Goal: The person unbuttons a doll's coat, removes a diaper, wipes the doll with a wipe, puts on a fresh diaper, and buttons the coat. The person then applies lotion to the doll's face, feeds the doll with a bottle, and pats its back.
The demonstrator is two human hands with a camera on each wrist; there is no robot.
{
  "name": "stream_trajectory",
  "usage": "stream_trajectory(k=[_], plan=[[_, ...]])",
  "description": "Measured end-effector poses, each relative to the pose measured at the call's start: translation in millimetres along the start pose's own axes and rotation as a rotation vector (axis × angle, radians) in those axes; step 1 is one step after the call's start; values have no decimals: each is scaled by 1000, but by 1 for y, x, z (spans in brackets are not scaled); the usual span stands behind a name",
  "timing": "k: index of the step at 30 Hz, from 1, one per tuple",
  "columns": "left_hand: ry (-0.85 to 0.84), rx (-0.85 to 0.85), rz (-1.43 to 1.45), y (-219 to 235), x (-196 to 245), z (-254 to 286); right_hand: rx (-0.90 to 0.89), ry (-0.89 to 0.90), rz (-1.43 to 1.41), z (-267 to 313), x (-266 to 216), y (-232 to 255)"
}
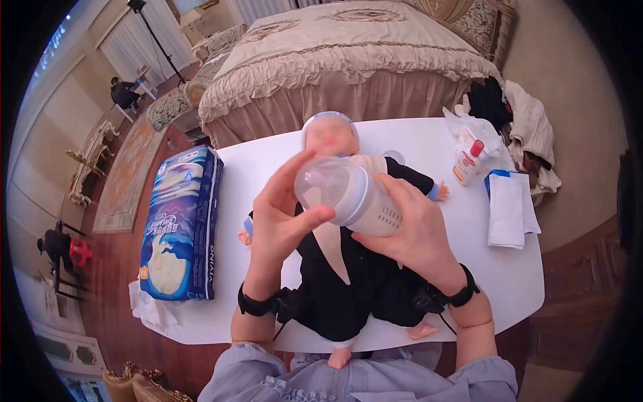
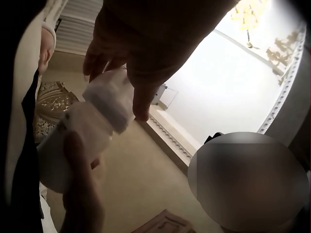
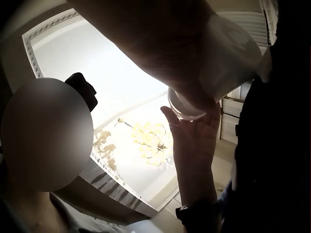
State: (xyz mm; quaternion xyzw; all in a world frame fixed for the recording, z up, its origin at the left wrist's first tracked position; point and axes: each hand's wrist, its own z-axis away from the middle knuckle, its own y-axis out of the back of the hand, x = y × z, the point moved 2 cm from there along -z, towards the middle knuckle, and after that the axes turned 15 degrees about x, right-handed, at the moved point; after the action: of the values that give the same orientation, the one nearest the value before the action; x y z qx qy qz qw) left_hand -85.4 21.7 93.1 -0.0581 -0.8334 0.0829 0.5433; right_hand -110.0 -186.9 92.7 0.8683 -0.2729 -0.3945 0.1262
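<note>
A clear baby bottle (image 1: 375, 204) with a domed cap (image 1: 321, 184) is held tilted above a baby doll (image 1: 335, 281) in the head view. My right hand (image 1: 422, 224) grips the bottle's body, where dark measuring marks show. On the cap end, my left hand (image 1: 278, 218) has its thumb in front and its fingers partly hidden behind. The left wrist view also shows that hand (image 2: 141, 53) around the cap and pale collar (image 2: 114, 99). The doll lies on its back in black clothes and a pale hat, its head at the far side.
The white table (image 1: 231, 275) carries a blue diaper pack (image 1: 181, 224) at the left. To the right are a red-capped bottle (image 1: 467, 164), a crumpled white bag (image 1: 479, 134) and folded white cloths (image 1: 507, 211). A bed (image 1: 355, 60) stands beyond the table.
</note>
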Motion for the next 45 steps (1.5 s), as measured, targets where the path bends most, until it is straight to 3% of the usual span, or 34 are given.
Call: stream_trajectory(k=[11, 16, 19, 21, 22, 25, 26, 28, 30, 31, 34, 36, 40, 42, 45], plan=[[-111, -83, -123, -9, -8, 10, 91, 148, 52, 5, 3, -2], [-193, -152, -123, -11, -11, 17, 75, 116, -14, 10, -2, -1], [-196, -88, -45, -21, -14, 24, 66, 74, -72, 11, -2, 1], [-77, -13, 81, -31, -20, 32, 57, 64, -113, 13, -2, 2], [101, 4, 49, -23, -30, 41, 61, 82, -121, 15, -4, 1], [79, 36, -36, -19, -22, 43, 18, 94, -113, 19, -9, 4], [-25, 67, 14, -23, -13, 39, 67, 149, -57, 18, -15, 5], [-315, 238, -198, 7, -11, 25, 110, 198, -10, 17, -22, 14], [-375, 466, -205, 39, -1, -1, 113, 215, 84, 10, -24, 32], [-412, 526, -255, 62, -1, -15, 123, 139, 58, 5, -24, 42], [-507, 624, -333, 108, -11, -42, 276, 7, 49, -1, -23, 65], [-575, 756, -505, 145, -33, -51, 425, 68, 74, -4, -18, 69], [-517, 741, -461, 180, -67, -60, 440, 19, 58, -7, -9, 73], [-457, 689, -525, 186, -81, -61, 535, 104, 167, -11, -2, 77], [-381, 705, -512, 190, -97, -62, 635, 71, 185, -19, 13, 87]])
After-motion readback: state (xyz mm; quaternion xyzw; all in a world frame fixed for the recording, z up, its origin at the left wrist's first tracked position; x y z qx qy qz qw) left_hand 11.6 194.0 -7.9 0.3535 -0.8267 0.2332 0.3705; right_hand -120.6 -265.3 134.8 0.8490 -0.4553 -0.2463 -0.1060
